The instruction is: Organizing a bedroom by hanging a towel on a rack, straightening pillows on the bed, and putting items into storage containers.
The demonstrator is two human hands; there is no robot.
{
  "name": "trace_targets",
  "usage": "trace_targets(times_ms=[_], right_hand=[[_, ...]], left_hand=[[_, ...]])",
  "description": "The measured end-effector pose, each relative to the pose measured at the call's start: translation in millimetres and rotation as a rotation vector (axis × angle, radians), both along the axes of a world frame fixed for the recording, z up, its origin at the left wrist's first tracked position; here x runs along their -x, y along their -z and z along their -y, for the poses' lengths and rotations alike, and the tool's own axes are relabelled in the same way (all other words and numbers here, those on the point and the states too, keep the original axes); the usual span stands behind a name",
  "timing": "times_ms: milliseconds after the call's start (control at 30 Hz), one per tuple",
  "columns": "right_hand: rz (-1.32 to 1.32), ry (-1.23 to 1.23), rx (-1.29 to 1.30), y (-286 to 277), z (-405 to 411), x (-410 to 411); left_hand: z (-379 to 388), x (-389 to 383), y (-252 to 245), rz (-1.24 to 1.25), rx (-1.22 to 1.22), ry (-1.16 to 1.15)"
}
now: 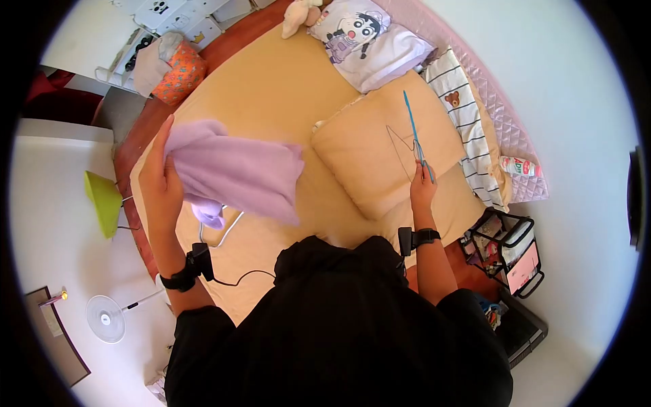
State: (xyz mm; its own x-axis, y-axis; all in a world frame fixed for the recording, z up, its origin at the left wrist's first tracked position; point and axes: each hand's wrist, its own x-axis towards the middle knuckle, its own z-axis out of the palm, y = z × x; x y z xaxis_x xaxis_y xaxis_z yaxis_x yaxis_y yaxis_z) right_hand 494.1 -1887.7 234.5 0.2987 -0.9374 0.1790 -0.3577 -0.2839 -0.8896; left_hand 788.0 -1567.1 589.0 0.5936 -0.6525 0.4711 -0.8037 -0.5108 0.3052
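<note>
My left hand (165, 178) grips one end of a light purple cloth garment (239, 173), which stretches out to the right over the bed and looks slightly blurred at its far edge. To the right, over a yellow pillow, my right hand (423, 185) is closed on wire clothes hangers (413, 127); one is blue and at least one is dark. On the yellow bed sheet (264, 86), partly under the garment, lie a purple fuzzy item (208, 214) and a bent metal frame (229, 231), its kind unclear.
Yellow pillow (376, 152), cartoon-print pillow (356, 35) and striped pillow (457, 112) lie along the padded pink headboard (488, 96). A black-framed cart (508, 249) stands at the right. An orange patterned bundle (180, 74), green lampshade (103, 203) and white fan (106, 319) are at the left.
</note>
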Motion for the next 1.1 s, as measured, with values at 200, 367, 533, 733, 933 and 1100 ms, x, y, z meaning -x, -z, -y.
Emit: trace_targets(times_ms=[200, 367, 533, 733, 933, 1100], right_hand=[[0.500, -0.209, -0.494, -18.3, -9.9, 11.1], [0.994, -0.137, -0.740, -40.7, 3.4, -2.1], [1.623, -0.009, -0.956, -44.3, 23.2, -4.5], [1.458, -0.400, -0.810, -98.1, 19.9, -23.7], [1.456, -0.457, -0.930, -156.7, -17.0, -35.7], [1.288, -0.624, -0.876, -201.0, -40.6, -37.7]], left_hand=[[-39.4, -6.6, -18.9, -0.009, 0.147, 0.004], [-65.8, -7.9, -23.3, -0.080, 0.384, -0.054], [-75.2, -2.2, -20.0, -0.178, 0.655, -0.040], [-78.0, -13.1, 18.7, -0.111, 0.353, -0.119], [-16.4, 2.4, 129.1, -0.481, 0.274, 0.008], [40.2, 53.7, 159.8, -0.876, 0.286, 0.364]])
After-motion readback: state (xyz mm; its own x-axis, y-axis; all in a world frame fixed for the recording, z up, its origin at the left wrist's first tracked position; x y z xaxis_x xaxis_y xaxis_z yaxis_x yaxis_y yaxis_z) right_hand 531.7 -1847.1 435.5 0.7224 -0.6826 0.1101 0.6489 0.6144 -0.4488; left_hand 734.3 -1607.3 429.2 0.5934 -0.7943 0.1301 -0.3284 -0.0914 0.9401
